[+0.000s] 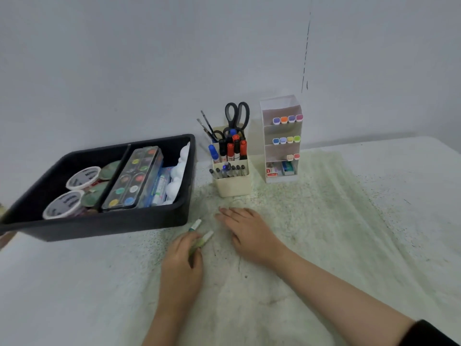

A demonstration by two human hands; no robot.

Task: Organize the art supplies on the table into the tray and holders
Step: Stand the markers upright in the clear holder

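Way off to the left of the cream pen holder (233, 187) you've got the black tray (112, 222); its right end sits just beside the holder, w/ a small gap. In the tray compartment furthest from the holder: two paint tubs (82, 178) w/ white lids, plus some greenish round bits around them, can't tell what. Then a divider, w/ the watercolour palette (132, 178) leaning tilted against it. White foam balls (178, 176) are piled at the tray end nearest the holder.

Front-left of the holder, near the tray's front corner, your L hand (180, 265) is down on the table w/ fingers curled round two green markers (195, 224), white caps poking out toward the holder. It's blurry there, so can't say how tight the grip is.

The holder itself:
- scissors (237, 116) handles-up at the back
- a couple of brushes (207, 124)
- red + blue markers (230, 149) in the middle
- a row of dark pens (229, 171) in the low front pocket

Straight in front of the holder your R hand (245, 231) lies flat on the green-stained table cover (324, 221), fingers straight, holding nothing. It's close to the markers but apart from them.

Just right of the holder, by the wall, is the white tiered organizer (278, 104), w/ coloured marker caps on three shelves and small boxes in the bottom slot.
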